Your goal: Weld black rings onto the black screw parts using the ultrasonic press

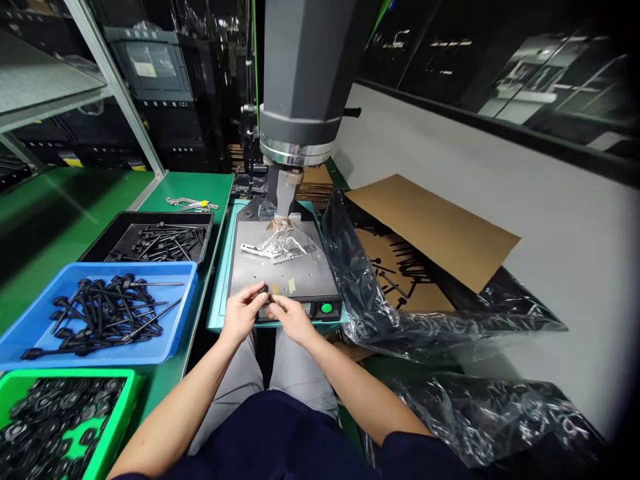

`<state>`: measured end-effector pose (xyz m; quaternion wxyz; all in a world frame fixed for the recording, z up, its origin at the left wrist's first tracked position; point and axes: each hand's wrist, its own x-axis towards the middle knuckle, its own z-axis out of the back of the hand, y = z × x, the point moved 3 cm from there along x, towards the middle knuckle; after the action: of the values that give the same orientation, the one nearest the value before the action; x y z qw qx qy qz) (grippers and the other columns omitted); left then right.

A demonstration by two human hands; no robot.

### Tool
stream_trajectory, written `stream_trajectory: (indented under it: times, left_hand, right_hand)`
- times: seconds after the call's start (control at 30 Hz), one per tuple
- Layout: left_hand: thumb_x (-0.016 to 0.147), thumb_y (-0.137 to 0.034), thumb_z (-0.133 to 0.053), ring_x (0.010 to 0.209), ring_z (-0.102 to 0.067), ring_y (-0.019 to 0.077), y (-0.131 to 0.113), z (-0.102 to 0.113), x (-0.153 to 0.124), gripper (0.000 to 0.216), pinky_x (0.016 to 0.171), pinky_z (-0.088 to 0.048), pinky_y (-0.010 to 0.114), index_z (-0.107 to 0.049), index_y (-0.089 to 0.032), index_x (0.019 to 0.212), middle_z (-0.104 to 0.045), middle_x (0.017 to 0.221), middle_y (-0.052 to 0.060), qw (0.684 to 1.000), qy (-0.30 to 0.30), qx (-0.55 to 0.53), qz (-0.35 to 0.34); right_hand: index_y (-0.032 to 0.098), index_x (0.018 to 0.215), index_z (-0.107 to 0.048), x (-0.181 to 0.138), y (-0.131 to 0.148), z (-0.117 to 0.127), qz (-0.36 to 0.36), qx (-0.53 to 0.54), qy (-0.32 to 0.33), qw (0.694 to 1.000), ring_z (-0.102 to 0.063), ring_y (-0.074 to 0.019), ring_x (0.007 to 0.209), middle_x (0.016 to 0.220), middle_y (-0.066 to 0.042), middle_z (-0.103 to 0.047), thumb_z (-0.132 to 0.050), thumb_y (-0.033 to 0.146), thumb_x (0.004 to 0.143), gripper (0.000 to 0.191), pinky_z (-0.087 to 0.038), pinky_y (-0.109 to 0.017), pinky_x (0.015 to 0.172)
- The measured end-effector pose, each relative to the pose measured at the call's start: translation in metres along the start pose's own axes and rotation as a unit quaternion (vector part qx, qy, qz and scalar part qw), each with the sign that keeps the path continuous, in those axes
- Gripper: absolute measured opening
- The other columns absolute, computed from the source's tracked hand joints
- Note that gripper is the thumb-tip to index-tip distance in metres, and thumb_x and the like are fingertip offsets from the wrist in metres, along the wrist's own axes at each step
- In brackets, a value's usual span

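Machine bed (250, 272) | left hand (241, 313), right hand (293, 320) hold dark part (264, 289) | mostly hidden

One camera sits on the person's head and looks forward and down. The lap (295, 360) is very near, the left hand (240, 315) and right hand (295, 321) a little farther, and the dark boxes (173, 127) are far off to the left.

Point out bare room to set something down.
Green tabletop behind the blue tray, left of the black tray; also a strip of grey plate between the clear plastic and left hand. Crowded: both trays, holding black parts, and the plate's middle.
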<state>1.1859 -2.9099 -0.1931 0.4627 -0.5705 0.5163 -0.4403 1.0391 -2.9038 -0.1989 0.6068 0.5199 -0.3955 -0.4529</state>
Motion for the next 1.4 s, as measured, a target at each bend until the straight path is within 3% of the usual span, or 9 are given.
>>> stream_trajectory:
  times: [0.1, 0.23, 0.33, 0.43, 0.57, 0.77, 1.13, 1.27, 1.4]
  left_hand:
    - [0.075, -0.041, -0.076, 0.081, -0.068, 0.0197, 0.003, -0.010, 0.005, 0.038, 0.076, -0.057, 0.035, -0.077, -0.019, 0.106, -0.071, 0.111, 0.011, 0.998, 0.061, 0.026, -0.010]
    - [0.075, -0.038, -0.076, 0.103, -0.066, 0.0229, 0.007, -0.019, 0.012, 0.042, 0.088, -0.055, 0.038, -0.072, -0.023, 0.115, -0.061, 0.129, 0.012, 0.990, 0.115, 0.068, -0.044]
    - [0.074, -0.034, -0.078, 0.113, -0.061, 0.0226, 0.009, -0.014, 0.033, 0.048, 0.093, -0.052, 0.035, -0.068, -0.021, 0.118, -0.062, 0.127, 0.012, 0.997, 0.024, 0.062, -0.033]
    - [0.070, -0.033, -0.083, 0.103, -0.064, 0.0165, 0.009, -0.009, 0.065, 0.048, 0.085, -0.053, 0.028, -0.063, -0.019, 0.112, -0.065, 0.118, 0.010, 0.993, -0.096, -0.036, 0.064]
    - [0.065, -0.034, -0.086, 0.074, -0.067, 0.0125, -0.001, -0.024, 0.097, 0.039, 0.062, -0.052, 0.022, -0.061, -0.014, 0.088, -0.068, 0.091, 0.007, 0.970, -0.040, -0.153, 0.185]
    - [0.064, -0.023, -0.083, 0.058, -0.062, 0.0062, -0.035, -0.039, 0.110, 0.032, 0.052, -0.047, 0.014, -0.062, -0.014, 0.087, -0.064, 0.071, -0.001, 0.972, -0.014, -0.197, 0.125]
    - [0.059, -0.023, -0.085, 0.053, -0.061, 0.0066, -0.062, -0.048, 0.128, 0.046, 0.048, -0.047, 0.015, -0.062, -0.014, 0.098, -0.065, 0.069, -0.002, 0.973, 0.012, -0.221, 0.069]
    - [0.061, -0.021, -0.085, 0.053, -0.061, 0.0068, -0.062, -0.046, 0.133, 0.045, 0.048, -0.046, 0.015, -0.062, -0.014, 0.099, -0.063, 0.068, -0.002, 0.973, 0.012, -0.221, 0.065]
    - [0.060, -0.020, -0.085, 0.053, -0.061, 0.0073, -0.060, -0.044, 0.134, 0.045, 0.048, -0.047, 0.016, -0.062, -0.014, 0.098, -0.064, 0.069, -0.002, 0.973, 0.011, -0.218, 0.074]
  right_hand:
    - [0.022, 0.126, -0.060, 0.009, 0.002, 0.004, -0.020, 0.099, -0.037, 0.994, -0.058, -0.0153, 0.063, 0.075, 0.000, -0.062, -0.062, 0.059, 0.083, 0.057, -0.050, -0.030, 0.060]
    - [0.020, 0.116, -0.064, 0.020, -0.002, 0.015, -0.044, 0.142, -0.075, 0.986, -0.045, -0.0101, 0.050, 0.067, 0.002, -0.055, -0.064, 0.060, 0.081, 0.053, -0.039, -0.025, 0.046]
    - [0.020, 0.104, -0.063, 0.029, -0.010, 0.033, -0.061, 0.175, -0.116, 0.976, -0.049, -0.0093, 0.054, 0.074, 0.001, -0.059, -0.072, 0.057, 0.074, 0.049, -0.040, -0.023, 0.048]
    - [0.021, 0.098, -0.059, 0.042, -0.015, 0.049, -0.078, 0.210, -0.150, 0.963, -0.059, -0.0122, 0.067, 0.085, -0.001, -0.061, -0.080, 0.053, 0.066, 0.050, -0.051, -0.027, 0.059]
    - [0.022, 0.101, -0.059, 0.066, -0.012, 0.055, -0.078, 0.207, -0.153, 0.963, -0.062, -0.0149, 0.076, 0.091, -0.001, -0.061, -0.081, 0.046, 0.064, 0.049, -0.055, -0.035, 0.073]
    - [0.019, 0.103, -0.067, 0.116, 0.004, 0.060, 0.031, 0.111, -0.165, 0.980, -0.062, -0.0189, 0.089, 0.097, -0.005, -0.069, -0.074, 0.044, 0.066, 0.045, -0.050, -0.034, 0.085]
    - [0.019, 0.098, -0.071, 0.173, 0.047, 0.084, 0.164, -0.072, -0.295, 0.938, -0.059, -0.0209, 0.091, 0.103, -0.007, -0.069, -0.067, 0.039, 0.073, 0.032, -0.047, -0.035, 0.089]
    - [0.018, 0.093, -0.068, 0.190, 0.041, 0.084, 0.142, -0.061, -0.292, 0.944, -0.058, -0.0225, 0.102, 0.105, -0.008, -0.068, -0.073, 0.038, 0.067, 0.032, -0.044, -0.036, 0.097]
    - [0.019, 0.098, -0.064, 0.199, 0.035, 0.088, 0.079, -0.010, -0.219, 0.972, -0.062, -0.0211, 0.092, 0.097, -0.005, -0.070, -0.076, 0.042, 0.063, 0.044, -0.047, -0.036, 0.091]
